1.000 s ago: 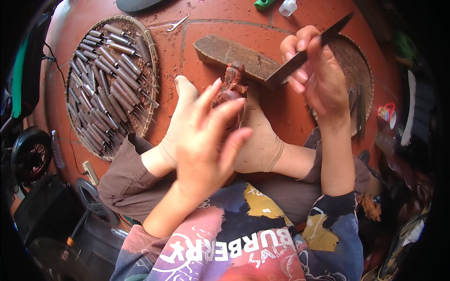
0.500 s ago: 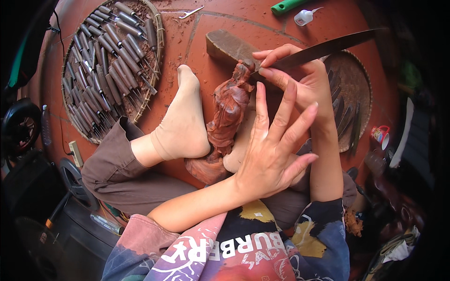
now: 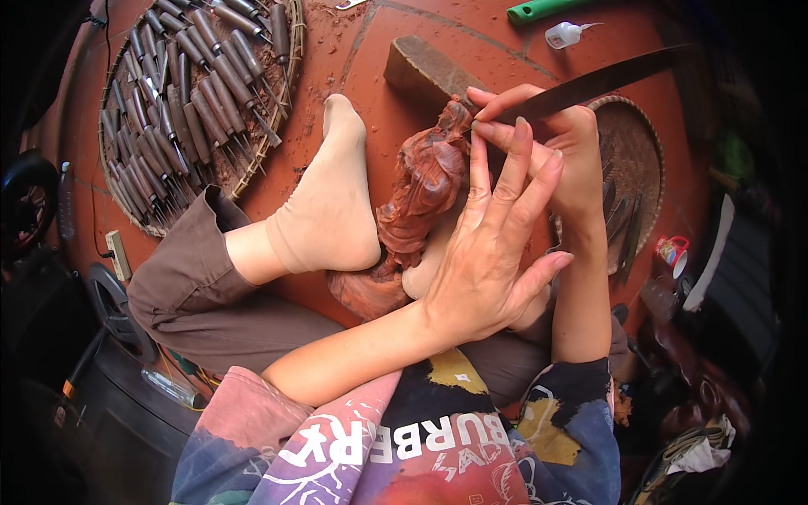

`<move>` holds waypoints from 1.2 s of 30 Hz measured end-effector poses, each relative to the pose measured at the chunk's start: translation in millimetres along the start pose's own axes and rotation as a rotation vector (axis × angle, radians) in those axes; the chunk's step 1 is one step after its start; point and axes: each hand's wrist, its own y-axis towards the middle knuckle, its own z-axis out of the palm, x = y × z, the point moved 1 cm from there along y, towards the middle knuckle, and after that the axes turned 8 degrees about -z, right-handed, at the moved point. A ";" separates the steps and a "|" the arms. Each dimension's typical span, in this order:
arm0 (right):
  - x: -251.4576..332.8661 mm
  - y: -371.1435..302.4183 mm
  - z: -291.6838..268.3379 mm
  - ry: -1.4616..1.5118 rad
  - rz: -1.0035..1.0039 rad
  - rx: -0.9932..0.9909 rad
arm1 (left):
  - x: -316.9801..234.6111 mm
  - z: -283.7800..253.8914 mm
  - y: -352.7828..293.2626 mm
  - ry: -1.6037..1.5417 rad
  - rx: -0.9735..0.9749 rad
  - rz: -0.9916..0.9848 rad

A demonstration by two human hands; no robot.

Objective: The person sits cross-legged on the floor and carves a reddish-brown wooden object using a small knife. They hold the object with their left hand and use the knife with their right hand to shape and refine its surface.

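Note:
A reddish-brown carved wooden figure (image 3: 421, 185) leans between my feet, its narrow top against a wooden block (image 3: 425, 71). My right hand (image 3: 560, 147) pinches a long, dark, flat blade (image 3: 610, 82), which extends up to the right; whether it is a file or a knife I cannot tell. The thumb and fingertips sit close to the figure's top, where they hide the blade's near end. Crossing in front from the left, my left hand (image 3: 492, 244) has its fingers stretched apart. Its index fingertip lies by the right thumb; whether it touches the blade is unclear.
A round woven tray (image 3: 290, 80) full of wooden-handled carving tools (image 3: 215, 109) lies at left. At right, another woven tray (image 3: 648, 143) holds dark flat tools. A small white bottle (image 3: 566, 34), a green tool handle (image 3: 533, 10) and a red-and-white cup (image 3: 672, 255) are around.
My left hand has shifted up slightly, its index fingertip now close to my right thumb. The figure's top appears further right, and the whole view has shifted a little.

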 end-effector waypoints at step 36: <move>5.0 11.2 8.7 -0.146 0.070 -0.091 | -6.4 -18.8 15.1 -0.175 0.003 -0.078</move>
